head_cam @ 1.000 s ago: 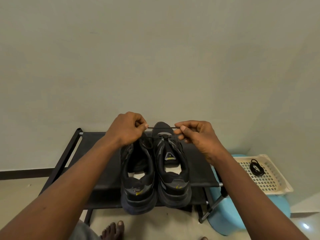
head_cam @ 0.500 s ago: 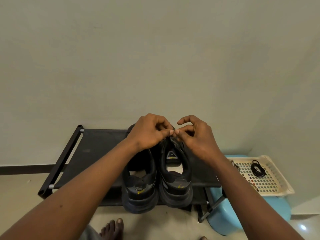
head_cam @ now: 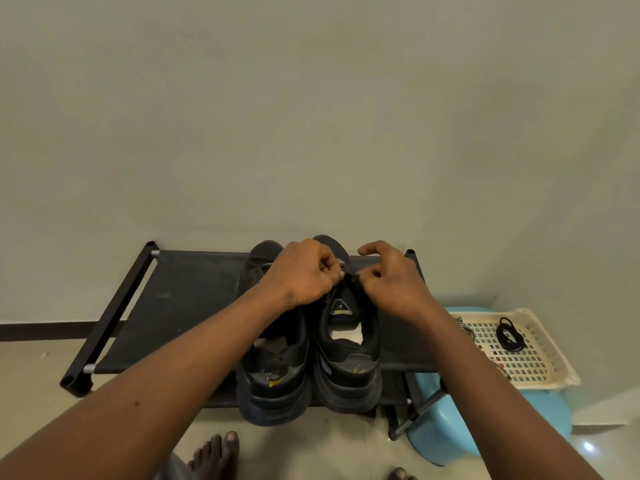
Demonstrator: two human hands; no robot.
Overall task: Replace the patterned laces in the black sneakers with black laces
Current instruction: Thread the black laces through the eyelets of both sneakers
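Two black sneakers stand side by side on a black shoe rack (head_cam: 180,306), heels toward me: the left sneaker (head_cam: 273,368) and the right sneaker (head_cam: 349,358). My left hand (head_cam: 301,271) and my right hand (head_cam: 391,278) meet over the right sneaker's tongue. Both pinch the black lace (head_cam: 350,277) there, fingers curled; only a short bit of lace shows between them. A coiled black lace (head_cam: 509,336) lies in the white basket. A patterned lace (head_cam: 465,329) hangs over that basket's left rim.
The white perforated basket (head_cam: 540,368) rests on a light blue stool (head_cam: 450,441) right of the rack. A plain wall rises close behind the rack. My bare toes (head_cam: 221,452) show on the tiled floor below the sneakers.
A second ago my hands were apart, pulling the black lace taut across the right sneaker. They have come together over its tongue and moved slightly lower.
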